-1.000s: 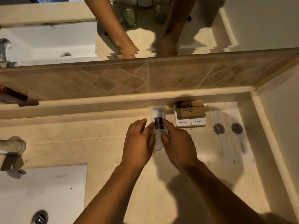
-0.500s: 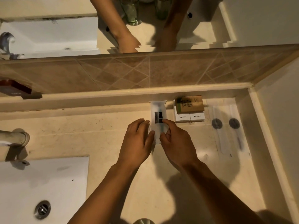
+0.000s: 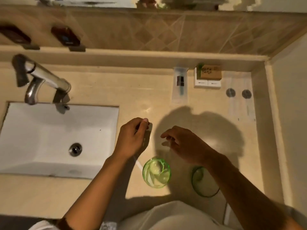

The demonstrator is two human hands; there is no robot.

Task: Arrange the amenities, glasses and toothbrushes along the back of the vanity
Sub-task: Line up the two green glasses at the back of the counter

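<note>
Head view: hands above two green glasses

Nearest, two green glass tumblers (image 3: 156, 173) (image 3: 201, 181) stand on the beige stone worktop (image 3: 99, 90). Left hand (image 3: 132, 138) pinches a clear wrapped packet (image 3: 147, 135); right hand (image 3: 184, 143) hangs loosely curled, holding nothing. Packaged amenities (image 3: 208, 77) line the back.

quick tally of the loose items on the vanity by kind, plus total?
Green glasses: 2, one beside the left forearm, one partly under the right arm.
Clear sachets flat on the counter: 3, at.
White boxes: 2, at and.
Brown box on top of them: 1.
Packet held in the left hand: 1.
Total: 9
</note>
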